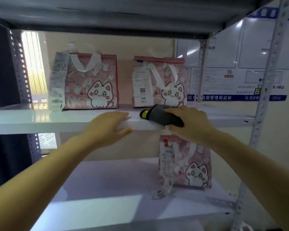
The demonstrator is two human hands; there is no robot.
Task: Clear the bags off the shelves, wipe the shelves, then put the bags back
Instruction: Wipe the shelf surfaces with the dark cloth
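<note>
Two pink cat-print bags stand on the upper white shelf (40,119): the left bag (92,82) with a long receipt, the right bag (158,84) with a label reading 046. A third pink bag (188,165) stands on the lower shelf (107,189), at its right. My right hand (188,121) grips a grey cloth with a yellow edge (160,115) on the upper shelf's front, just in front of the right bag. My left hand (108,127) rests over the shelf's front edge, fingers on top and thumb below.
Perforated grey uprights (263,104) frame the rack at right and a dark one (22,72) at left. Another shelf board (107,15) hangs close overhead. Notice boards (240,67) hang on the wall behind at right.
</note>
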